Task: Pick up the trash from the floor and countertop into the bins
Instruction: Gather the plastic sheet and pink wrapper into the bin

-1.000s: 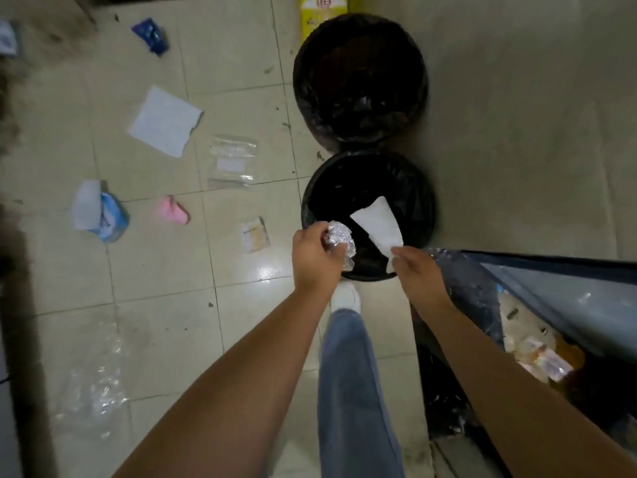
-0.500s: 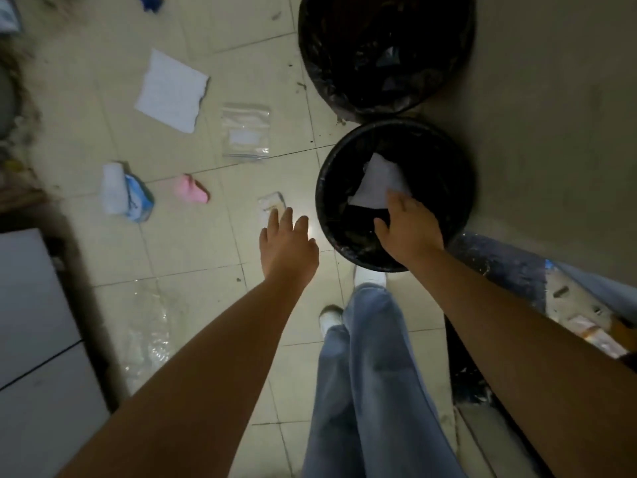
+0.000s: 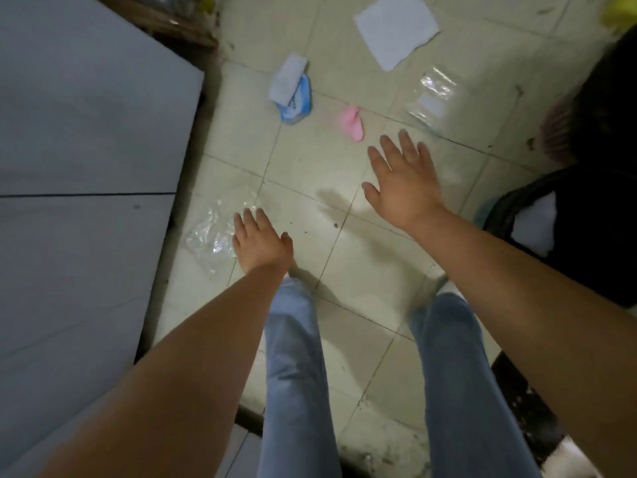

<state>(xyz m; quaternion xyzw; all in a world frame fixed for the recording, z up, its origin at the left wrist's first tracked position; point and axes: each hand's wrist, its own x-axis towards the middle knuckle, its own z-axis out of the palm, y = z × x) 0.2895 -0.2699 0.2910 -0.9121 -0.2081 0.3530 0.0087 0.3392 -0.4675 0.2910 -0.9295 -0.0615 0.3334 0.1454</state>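
Trash lies scattered on the pale tiled floor. My left hand [image 3: 260,241] is open, palm down, its fingers at the edge of a crumpled clear plastic bag [image 3: 212,236]. My right hand [image 3: 401,181] is open too, fingers spread, above the tiles just below a pink scrap [image 3: 353,123] and left of a clear zip bag [image 3: 431,98]. Farther off lie a blue-and-white tissue pack [image 3: 293,89] and a white paper sheet [image 3: 396,27]. A black bin [image 3: 499,210] with white paper inside sits at the right edge.
A grey cabinet top [image 3: 86,167] fills the left side, its edge beside the plastic bag. My two jean-clad legs [image 3: 296,374] stand at the bottom centre. A second dark bin [image 3: 610,108] is at the far right. A yellow object [image 3: 624,10] shows at the top right corner.
My left hand let go of the foil ball and my right released the white paper into the bin. Both hands then swung left, away from the bins, over the littered floor.
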